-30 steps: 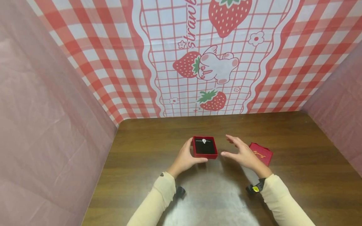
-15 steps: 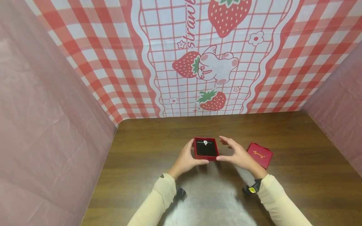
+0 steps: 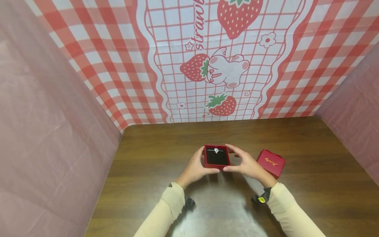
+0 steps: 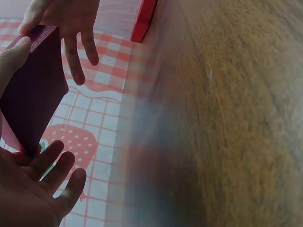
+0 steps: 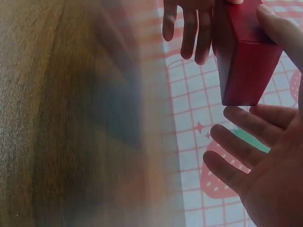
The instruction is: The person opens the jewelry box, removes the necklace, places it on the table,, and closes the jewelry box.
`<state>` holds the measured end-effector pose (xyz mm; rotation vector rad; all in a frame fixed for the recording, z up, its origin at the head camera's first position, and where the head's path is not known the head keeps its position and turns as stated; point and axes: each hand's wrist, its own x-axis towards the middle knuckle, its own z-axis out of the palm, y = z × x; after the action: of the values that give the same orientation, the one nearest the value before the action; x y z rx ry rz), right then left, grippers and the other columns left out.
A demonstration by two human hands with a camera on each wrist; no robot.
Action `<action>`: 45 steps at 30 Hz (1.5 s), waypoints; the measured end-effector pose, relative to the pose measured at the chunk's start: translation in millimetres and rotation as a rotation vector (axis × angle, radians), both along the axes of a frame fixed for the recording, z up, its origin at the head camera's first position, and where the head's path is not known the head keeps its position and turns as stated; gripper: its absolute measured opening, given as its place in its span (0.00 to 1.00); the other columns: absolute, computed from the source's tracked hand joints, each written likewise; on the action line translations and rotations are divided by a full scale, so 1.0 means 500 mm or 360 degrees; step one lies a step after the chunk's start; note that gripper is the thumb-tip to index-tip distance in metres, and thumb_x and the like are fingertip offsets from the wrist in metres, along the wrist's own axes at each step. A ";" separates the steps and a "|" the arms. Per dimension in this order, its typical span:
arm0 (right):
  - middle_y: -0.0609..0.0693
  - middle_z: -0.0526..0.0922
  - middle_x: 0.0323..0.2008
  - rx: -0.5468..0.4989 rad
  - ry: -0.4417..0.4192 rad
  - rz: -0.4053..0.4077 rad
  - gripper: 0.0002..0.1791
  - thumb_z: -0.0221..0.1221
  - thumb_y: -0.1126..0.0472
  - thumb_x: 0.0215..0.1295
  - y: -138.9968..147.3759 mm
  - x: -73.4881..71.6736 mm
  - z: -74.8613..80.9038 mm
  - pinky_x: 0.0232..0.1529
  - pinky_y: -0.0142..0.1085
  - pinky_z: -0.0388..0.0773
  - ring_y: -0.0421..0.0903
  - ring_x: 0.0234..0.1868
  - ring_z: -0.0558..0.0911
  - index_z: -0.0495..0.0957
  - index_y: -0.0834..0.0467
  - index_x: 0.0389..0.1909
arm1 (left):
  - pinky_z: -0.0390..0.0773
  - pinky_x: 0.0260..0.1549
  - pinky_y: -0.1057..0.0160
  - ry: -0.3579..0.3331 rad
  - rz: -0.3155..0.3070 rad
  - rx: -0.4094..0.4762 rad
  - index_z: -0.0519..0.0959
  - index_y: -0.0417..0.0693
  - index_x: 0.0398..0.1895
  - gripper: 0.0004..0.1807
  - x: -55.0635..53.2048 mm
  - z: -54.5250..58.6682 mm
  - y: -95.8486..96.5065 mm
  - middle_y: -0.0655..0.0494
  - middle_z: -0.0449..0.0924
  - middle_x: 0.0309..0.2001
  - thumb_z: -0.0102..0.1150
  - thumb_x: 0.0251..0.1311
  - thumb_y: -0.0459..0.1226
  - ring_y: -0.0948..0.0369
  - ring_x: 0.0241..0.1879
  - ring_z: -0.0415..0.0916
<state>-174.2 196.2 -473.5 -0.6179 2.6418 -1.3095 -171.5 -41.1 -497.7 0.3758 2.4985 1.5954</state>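
Note:
A square red jewellery box point(image 3: 217, 167) with no lid on is held above the table, its mouth facing up. Inside sits a black insert point(image 3: 217, 159), across which runs a thin silver chain with a round white pendant point(image 3: 216, 150). My left hand point(image 3: 194, 168) grips the box's left side, thumb on the near face and forefinger at the far edge. On the right side my right hand point(image 3: 248, 167) pinches it likewise, with the thumb point(image 5: 284, 30) against the near face. The other fingers of both hands spread loosely beneath, as the wrist views show.
To the right of the hands, a red lid point(image 3: 271, 163) with gold lettering lies on the brown wooden table point(image 3: 148, 148). A strawberry-print checked cloth point(image 3: 222, 65) hangs behind the table, and pinkish cloth point(image 3: 53, 131) hangs at both sides.
My right hand has moved left from apart to the box's right side and now pinches it. The box, in my left hand, has shifted slightly right and nearer.

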 end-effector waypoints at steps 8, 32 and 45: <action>0.62 0.68 0.68 0.0007 -0.0010 0.0018 0.49 0.72 0.50 0.51 -0.002 -0.003 -0.004 0.59 0.62 0.70 0.63 0.62 0.71 0.59 0.58 0.72 | 0.76 0.56 0.49 -0.0010 0.0002 -0.0017 0.56 0.49 0.74 0.57 0.000 -0.003 0.000 0.48 0.68 0.67 0.77 0.41 0.51 0.52 0.60 0.74; 0.60 0.76 0.60 0.0025 0.0101 -0.0015 0.46 0.75 0.51 0.47 -0.006 -0.004 -0.004 0.57 0.60 0.73 0.60 0.57 0.76 0.65 0.59 0.67 | 0.69 0.63 0.45 0.0160 -0.0082 0.0036 0.55 0.47 0.75 0.54 0.001 0.008 -0.018 0.46 0.64 0.68 0.77 0.45 0.45 0.47 0.65 0.65; 0.61 0.76 0.58 0.0162 0.0083 -0.0010 0.50 0.76 0.49 0.45 -0.012 -0.004 -0.008 0.57 0.60 0.73 0.58 0.57 0.75 0.64 0.61 0.68 | 0.65 0.65 0.43 0.0210 -0.0124 -0.0265 0.57 0.51 0.74 0.54 -0.004 0.007 -0.025 0.48 0.65 0.69 0.76 0.43 0.51 0.52 0.69 0.61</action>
<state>-176.3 190.2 -477.6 -0.6380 2.7339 -1.1669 -173.7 -53.8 -494.2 0.5649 2.6542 1.3633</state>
